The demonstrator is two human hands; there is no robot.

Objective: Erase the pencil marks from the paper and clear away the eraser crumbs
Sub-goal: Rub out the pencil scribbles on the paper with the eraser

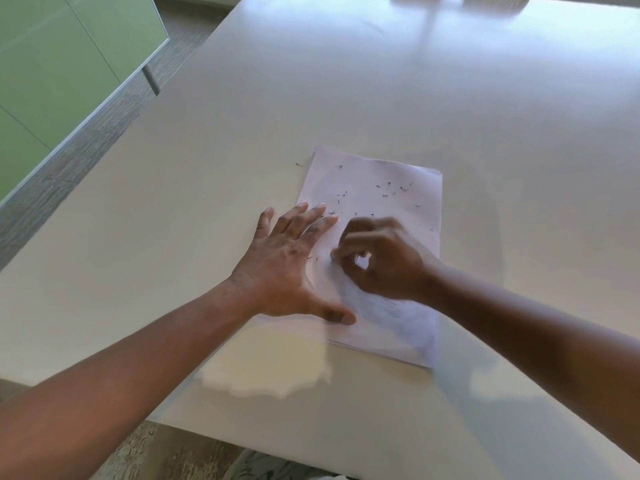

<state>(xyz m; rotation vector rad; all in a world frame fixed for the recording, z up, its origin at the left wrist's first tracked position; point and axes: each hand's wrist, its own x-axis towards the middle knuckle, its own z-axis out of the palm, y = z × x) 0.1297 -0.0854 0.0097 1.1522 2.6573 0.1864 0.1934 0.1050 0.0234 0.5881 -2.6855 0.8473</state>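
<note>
Left hand [287, 261] flat on paper [381, 188]; blurred right hand [377, 261] seemingly pinching

A sheet of paper [377, 251] lies flat on the table [346, 98], near the table's front edge. Eraser crumbs [388, 192] are scattered over the far half of the sheet, with one or two on the table just off its far left corner. The left hand [291, 268] rests flat on the sheet's left edge, and the right hand [377, 261] sits on the middle of the sheet, just right of the left hand, with pencil marks [381, 303] on the near side of it.
</note>
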